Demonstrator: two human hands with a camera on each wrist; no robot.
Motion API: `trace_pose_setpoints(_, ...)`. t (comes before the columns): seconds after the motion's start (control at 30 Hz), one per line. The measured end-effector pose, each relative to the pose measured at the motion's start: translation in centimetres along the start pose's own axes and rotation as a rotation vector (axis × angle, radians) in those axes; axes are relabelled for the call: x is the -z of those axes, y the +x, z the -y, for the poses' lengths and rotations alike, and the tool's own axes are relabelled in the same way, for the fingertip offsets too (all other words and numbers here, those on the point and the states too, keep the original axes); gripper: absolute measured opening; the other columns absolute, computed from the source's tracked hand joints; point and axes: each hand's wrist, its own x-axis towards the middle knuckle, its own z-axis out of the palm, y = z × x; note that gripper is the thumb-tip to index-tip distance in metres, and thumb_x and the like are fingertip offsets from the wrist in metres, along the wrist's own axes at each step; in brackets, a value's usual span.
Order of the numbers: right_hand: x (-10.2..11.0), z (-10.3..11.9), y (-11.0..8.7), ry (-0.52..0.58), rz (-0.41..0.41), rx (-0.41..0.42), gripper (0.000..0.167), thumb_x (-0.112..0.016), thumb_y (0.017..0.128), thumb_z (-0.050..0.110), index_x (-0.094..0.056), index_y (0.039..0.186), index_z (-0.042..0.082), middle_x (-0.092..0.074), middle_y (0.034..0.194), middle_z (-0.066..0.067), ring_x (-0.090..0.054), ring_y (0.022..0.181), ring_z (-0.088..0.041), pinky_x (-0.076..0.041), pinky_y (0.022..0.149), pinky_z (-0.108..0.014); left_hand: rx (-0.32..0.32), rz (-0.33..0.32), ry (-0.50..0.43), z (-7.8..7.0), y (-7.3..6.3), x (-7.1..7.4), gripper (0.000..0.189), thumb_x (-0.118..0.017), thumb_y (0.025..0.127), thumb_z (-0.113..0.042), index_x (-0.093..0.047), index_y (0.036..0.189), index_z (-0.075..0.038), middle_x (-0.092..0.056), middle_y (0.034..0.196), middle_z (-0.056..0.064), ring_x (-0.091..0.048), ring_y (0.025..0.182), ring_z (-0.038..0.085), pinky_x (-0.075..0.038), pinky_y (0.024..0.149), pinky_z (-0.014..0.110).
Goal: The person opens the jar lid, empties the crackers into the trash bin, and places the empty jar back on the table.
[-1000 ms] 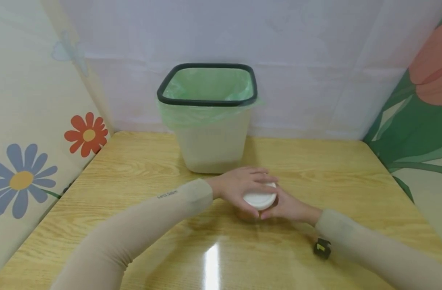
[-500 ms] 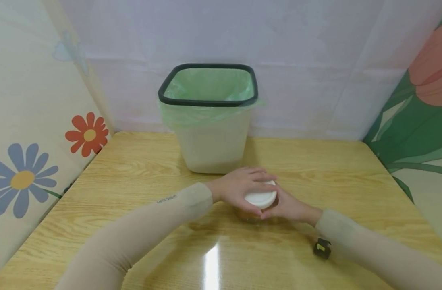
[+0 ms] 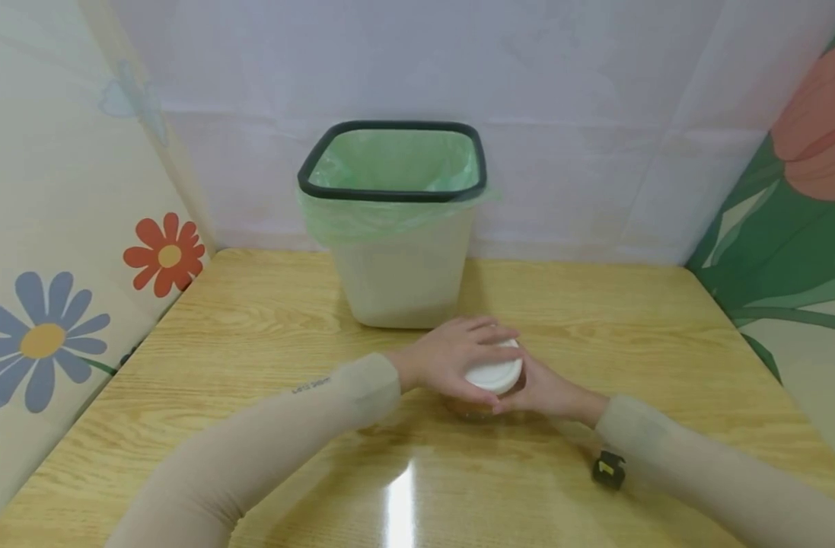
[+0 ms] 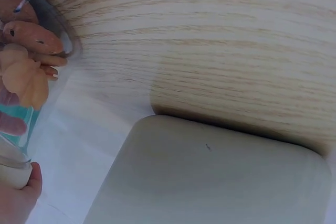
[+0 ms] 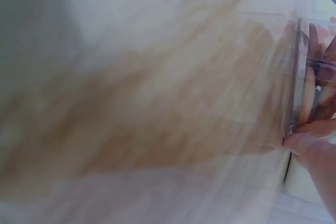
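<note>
A clear jar (image 3: 473, 409) with a white lid (image 3: 494, 373) stands near the middle of the table, mostly covered by both hands in the head view. My left hand (image 3: 458, 359) grips the lid from above, fingers over its far side and thumb at the near edge. From the right, my right hand (image 3: 543, 387) holds the side of the jar. Orange-brown pieces (image 4: 32, 38) show through the jar wall in the left wrist view; their kind is unclear. At the right edge of the right wrist view, a thumb (image 5: 315, 153) presses against the clear jar (image 5: 300, 77).
Behind the hands stands a pale bin (image 3: 403, 274) with a black rim and a green liner (image 3: 396, 160). A small black block with a yellow mark (image 3: 609, 470) is beside the right sleeve. Flowered panels flank the wooden table (image 3: 595, 304), with a white cloth behind.
My left hand has turned slightly on the lid, its wrist moving a little lower, and more of the lid's top shows. The right hand and the bin stay in place.
</note>
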Motion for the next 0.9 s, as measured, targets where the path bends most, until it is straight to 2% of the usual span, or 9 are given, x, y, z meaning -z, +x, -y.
trace_pose_setpoints(0.1, -0.1, -0.1, -0.1, -0.008, -0.007, 0.004, 0.111, -0.084, 0.074, 0.016, -0.006, 0.149, -0.010, -0.036, 0.140, -0.032, -0.047, 0.121, -0.035, -0.039, 0.103, -0.043, 0.027, 0.003, -0.008, -0.3, -0.2, 0.0, 0.075, -0.064, 0.083, -0.057, -0.044, 0.148, -0.024, -0.034, 0.155, 0.003, -0.029, 0.140, 0.034, -0.028, 0.110, 0.049)
trace_pose_setpoints(0.33, -0.1, 0.2, 0.0, 0.056, 0.002, -0.043, 0.110, -0.083, 0.074, 0.009, -0.006, 0.150, -0.008, -0.038, 0.139, -0.030, -0.045, 0.122, -0.040, -0.040, 0.100, -0.027, 0.078, -0.002, 0.015, -0.8, -0.3, -0.1, 0.075, -0.062, 0.084, -0.060, -0.042, 0.148, -0.026, -0.032, 0.156, 0.001, -0.028, 0.141, 0.033, -0.028, 0.110, 0.050)
trace_pose_setpoints(0.5, -0.2, 0.3, -0.2, 0.063, 0.010, -0.042, 0.108, -0.082, 0.074, 0.007, -0.005, 0.150, -0.008, -0.040, 0.137, -0.030, -0.046, 0.121, -0.040, -0.042, 0.098, -0.026, 0.096, -0.005, 0.036, -1.1, -0.3, -0.1, 0.076, -0.063, 0.084, -0.061, -0.043, 0.148, -0.026, -0.033, 0.155, 0.002, -0.029, 0.140, 0.033, -0.028, 0.110, 0.049)
trace_pose_setpoints(0.9, 0.0, 0.0, 0.0, 0.094, 0.023, 0.007, 0.106, -0.084, 0.076, 0.013, -0.009, 0.148, -0.007, -0.042, 0.133, -0.028, -0.049, 0.117, -0.032, -0.043, 0.096, -0.026, 0.192, 0.001, 0.049, -1.8, -0.2, -0.1, 0.075, -0.060, 0.084, -0.063, -0.043, 0.148, -0.028, -0.032, 0.156, -0.001, -0.029, 0.140, 0.032, -0.029, 0.109, 0.050)
